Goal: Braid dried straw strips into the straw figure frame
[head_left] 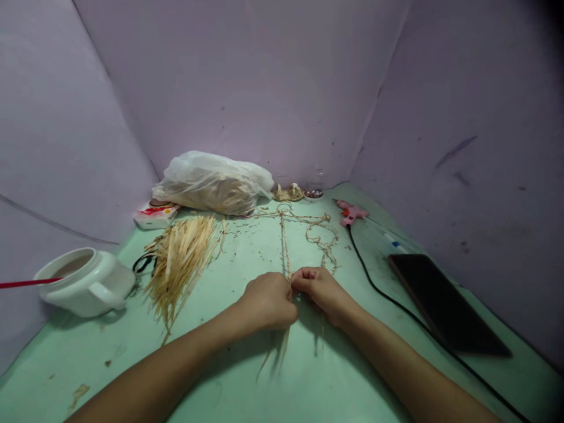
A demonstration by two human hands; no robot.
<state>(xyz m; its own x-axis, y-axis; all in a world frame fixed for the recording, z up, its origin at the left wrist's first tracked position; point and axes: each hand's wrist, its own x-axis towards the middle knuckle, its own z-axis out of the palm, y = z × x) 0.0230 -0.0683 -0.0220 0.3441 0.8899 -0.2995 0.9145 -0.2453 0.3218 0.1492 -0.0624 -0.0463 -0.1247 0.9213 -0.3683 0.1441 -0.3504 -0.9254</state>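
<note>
A thin twisted cord of straw-coloured fibre runs down the table toward me, and both hands meet at its near end. My left hand is closed around the cord, with loose fibre strands hanging out below it. Pressed against it, my right hand pinches the cord between thumb and fingertips. The exact point of grip is partly hidden by the fingers. More thin cord lies in loose loops beyond my right hand.
Left lie a bundle of dry fibre strips and a white ceramic pot with a red stick. Behind are a filled plastic bag, a small box and a woven piece. Right are a pink glue gun, its black cable and a dark tablet.
</note>
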